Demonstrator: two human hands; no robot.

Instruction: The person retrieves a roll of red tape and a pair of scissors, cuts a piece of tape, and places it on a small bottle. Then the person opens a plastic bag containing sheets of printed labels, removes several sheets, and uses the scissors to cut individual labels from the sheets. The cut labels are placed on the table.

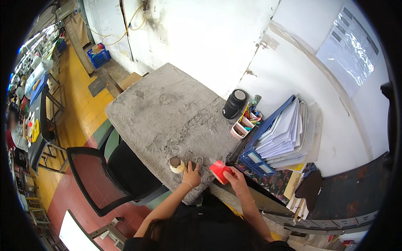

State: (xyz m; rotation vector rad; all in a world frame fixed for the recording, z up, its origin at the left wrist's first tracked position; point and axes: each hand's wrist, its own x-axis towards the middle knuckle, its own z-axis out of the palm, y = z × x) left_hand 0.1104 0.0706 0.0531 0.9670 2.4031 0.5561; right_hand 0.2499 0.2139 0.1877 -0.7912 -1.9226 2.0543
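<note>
My right hand (237,180) grips a red tape roll (218,172) above the table's near right corner. A piece of clear film stands up from the roll's far side. My left hand (191,175) lies on the table with its fingers apart, touching a dark padlock (194,164) whose metal shackle points away from me. Just left of that hand stands a small cream round container (177,169) with a brown top. Beneath all of these is a table (163,104) covered in grey, fuzzy cloth.
Against the wall are a black flask (235,103), a pink pen holder (243,127) and a blue file rack (256,161) full of papers. A black mesh chair (98,180) stands at the table's left side. Farther left, a person (19,136) sits by a dark workbench (39,121).
</note>
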